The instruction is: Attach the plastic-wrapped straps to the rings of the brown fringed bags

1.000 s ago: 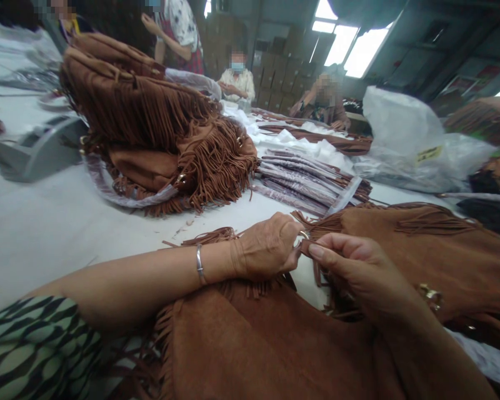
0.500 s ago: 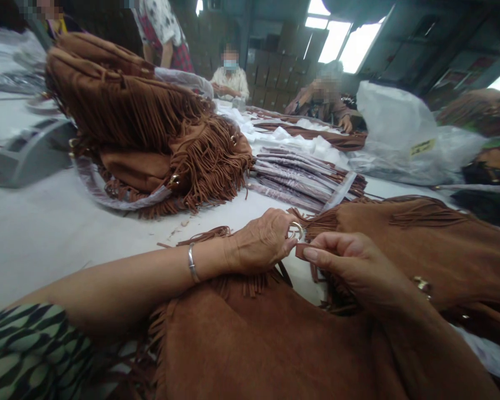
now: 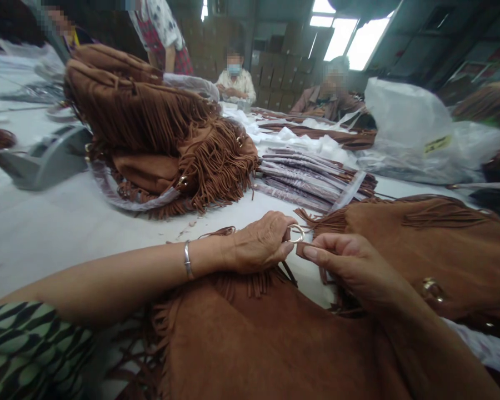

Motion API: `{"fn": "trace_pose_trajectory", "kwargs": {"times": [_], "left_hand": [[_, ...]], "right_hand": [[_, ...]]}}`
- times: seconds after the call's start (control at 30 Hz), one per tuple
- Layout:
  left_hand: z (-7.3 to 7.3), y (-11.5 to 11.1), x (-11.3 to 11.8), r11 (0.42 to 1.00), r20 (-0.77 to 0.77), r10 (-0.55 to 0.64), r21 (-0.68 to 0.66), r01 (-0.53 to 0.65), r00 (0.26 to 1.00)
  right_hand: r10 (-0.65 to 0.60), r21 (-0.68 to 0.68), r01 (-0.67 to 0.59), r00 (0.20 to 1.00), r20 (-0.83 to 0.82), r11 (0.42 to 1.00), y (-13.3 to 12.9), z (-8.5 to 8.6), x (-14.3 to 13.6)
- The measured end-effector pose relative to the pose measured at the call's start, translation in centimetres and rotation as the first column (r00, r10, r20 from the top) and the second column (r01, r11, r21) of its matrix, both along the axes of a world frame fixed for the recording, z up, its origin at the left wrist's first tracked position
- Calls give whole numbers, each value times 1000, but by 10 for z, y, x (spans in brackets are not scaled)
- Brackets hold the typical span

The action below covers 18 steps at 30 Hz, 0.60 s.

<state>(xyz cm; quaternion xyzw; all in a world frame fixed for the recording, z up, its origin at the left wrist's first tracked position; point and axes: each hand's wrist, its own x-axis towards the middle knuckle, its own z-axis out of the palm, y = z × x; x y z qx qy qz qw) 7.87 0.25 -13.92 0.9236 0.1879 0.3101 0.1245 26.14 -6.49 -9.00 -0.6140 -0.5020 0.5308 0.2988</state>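
Observation:
Between thumb and fingers, my left hand pinches a gold metal ring, which sticks out to the right. My right hand is closed on the end of a narrow brown strap, held just below the ring; whether strap and ring touch I cannot tell. Under both hands lies a brown suede bag with fringe along its edges. A second brown fringed bag with gold hardware lies to the right, partly behind my right forearm.
Stacked fringed bags stand at the left beside a grey tape dispenser. Beyond my hands lies a bundle of wrapped straps. A clear plastic bag rests at the back right. Several people are around the far side of the table.
The ring has turned in my left hand and shows more of its loop. My hands stay close together. The whole view has shifted slightly, and a person at the back has lowered an arm.

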Motion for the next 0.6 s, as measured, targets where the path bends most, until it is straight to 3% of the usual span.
{"fn": "trace_pose_trajectory", "kwargs": {"times": [0.23, 0.37, 0.6], "left_hand": [[-11, -2, 2, 980, 16, 166, 110, -166, 986], [-16, -2, 3, 966, 89, 166, 186, -180, 982], [-20, 0, 2, 977, 126, 150, 131, -167, 981]], "right_hand": [[-55, -27, 54, 998, -5, 998, -2, 1, -12], [-43, -41, 43, 999, -8, 998, -2, 1, -14], [-81, -21, 81, 997, -2, 997, -1, -2, -20]]}}
